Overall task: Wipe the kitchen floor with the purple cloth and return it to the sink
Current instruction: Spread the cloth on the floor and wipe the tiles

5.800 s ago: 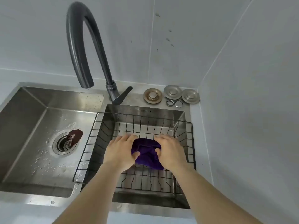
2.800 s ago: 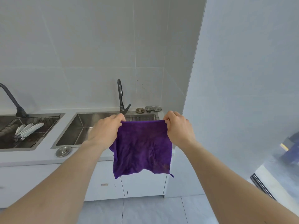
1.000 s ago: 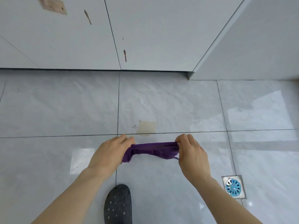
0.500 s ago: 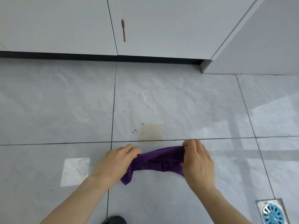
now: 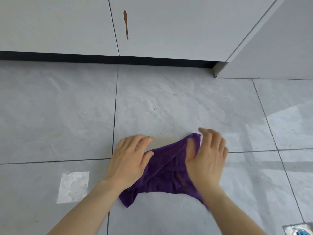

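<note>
The purple cloth (image 5: 166, 173) lies crumpled on the grey tiled kitchen floor (image 5: 169, 106). My left hand (image 5: 130, 160) rests palm down on its left edge, fingers stretched out onto the tile. My right hand (image 5: 207, 158) lies flat on its right side, slightly blurred, with the cloth's top corner showing between thumb and fingers. Neither hand pinches the cloth. A faint brownish stain (image 5: 163, 137) marks the floor just beyond the cloth, between my fingertips. The sink is out of view.
White cabinet doors (image 5: 169, 28) with a brown drip mark (image 5: 125, 25) stand ahead above a dark toe kick (image 5: 84, 57). A wall corner (image 5: 220, 68) juts in at the right. A floor drain (image 5: 299, 230) sits at the bottom right.
The cloth, held stretched just above the floor half a second ago, now lies on the tiles. Both hands have let go of their pinch and spread flat on it.
</note>
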Motion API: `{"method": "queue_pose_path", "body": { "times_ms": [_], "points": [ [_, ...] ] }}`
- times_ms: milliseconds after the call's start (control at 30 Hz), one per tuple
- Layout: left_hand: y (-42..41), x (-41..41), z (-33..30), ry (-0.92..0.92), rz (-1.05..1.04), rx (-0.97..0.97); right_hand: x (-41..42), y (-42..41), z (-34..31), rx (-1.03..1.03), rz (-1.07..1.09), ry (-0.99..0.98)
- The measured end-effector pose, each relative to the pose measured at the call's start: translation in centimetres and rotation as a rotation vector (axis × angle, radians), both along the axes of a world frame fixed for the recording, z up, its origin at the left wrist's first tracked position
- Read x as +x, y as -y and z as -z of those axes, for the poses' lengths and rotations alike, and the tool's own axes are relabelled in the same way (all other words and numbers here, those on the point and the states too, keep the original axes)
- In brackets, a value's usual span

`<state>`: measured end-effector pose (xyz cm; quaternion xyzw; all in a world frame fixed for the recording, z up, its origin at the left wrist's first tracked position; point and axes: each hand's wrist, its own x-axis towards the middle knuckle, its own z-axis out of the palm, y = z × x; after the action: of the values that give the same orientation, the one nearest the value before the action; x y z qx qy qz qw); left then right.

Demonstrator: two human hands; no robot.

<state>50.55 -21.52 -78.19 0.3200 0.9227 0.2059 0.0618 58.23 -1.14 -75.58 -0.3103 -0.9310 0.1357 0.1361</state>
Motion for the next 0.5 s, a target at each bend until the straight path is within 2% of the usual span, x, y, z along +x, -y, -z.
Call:
{"method": "queue_pose_path", "body": {
  "times_ms": [67,200,300,500],
  "points": [
    [1.1,-1.2,0.6,-0.033,-0.099,-0.024,1.0,3.2,1.0,-0.031,-0.051,0.092],
    [4.4,-4.6,2.5,-0.068,-0.255,-0.197,2.2,8.3,4.4,-0.107,-0.035,0.348],
    [6.2,-5.8,4.2,-0.032,-0.324,-0.262,1.9,9.4,5.9,-0.115,-0.009,0.388],
    [6.8,-5.9,5.2,-0.006,-0.346,-0.272,1.9,8.6,7.6,-0.025,-0.026,0.375]
  ]
}}
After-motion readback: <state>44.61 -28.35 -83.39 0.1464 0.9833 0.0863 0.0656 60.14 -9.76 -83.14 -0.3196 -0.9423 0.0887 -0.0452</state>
